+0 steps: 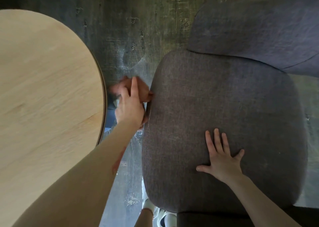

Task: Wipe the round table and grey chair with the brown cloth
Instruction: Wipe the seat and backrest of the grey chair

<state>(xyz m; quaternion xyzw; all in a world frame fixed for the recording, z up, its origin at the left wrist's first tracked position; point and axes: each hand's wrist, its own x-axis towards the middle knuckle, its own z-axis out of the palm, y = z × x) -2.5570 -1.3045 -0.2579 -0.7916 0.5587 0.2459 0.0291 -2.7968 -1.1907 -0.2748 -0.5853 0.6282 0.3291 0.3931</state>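
The grey chair fills the right half of the view, its fabric seat facing me and its backrest at the upper right. My left hand grips the bunched brown cloth and presses it against the seat's left edge. Most of the cloth is hidden under that hand. My right hand lies flat on the lower part of the seat, fingers spread and holding nothing. The round light-wood table takes up the left side, its rim close to my left forearm.
Dark wood-grain floor shows between table and chair, with pale scuff marks. A narrow gap separates the table rim from the chair's edge. A white shoe shows at the bottom, below the seat. A pale strip of wall base runs along the top.
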